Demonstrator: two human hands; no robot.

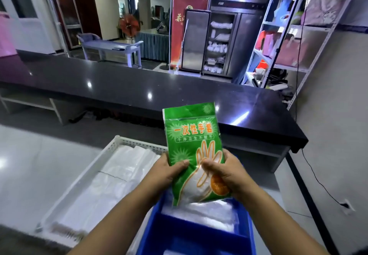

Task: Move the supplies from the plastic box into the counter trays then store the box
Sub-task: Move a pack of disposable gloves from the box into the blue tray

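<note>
Green pack (191,135) was upright over the blue bin (185,232), gripped at its lower half by your left hand (169,173) and right hand (227,173). Best, I think, was to lower it flat into one compartment, releasing only when it rested.

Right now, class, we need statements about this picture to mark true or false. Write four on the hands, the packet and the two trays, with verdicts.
1. The left hand and right hand both hold the packet. True.
2. The packet lies flat in the white tray. False: it is held upright above the blue tray.
3. The white tray holds white bags. True.
4. The blue tray stands left of the white tray. False: it stands to its right.
</note>
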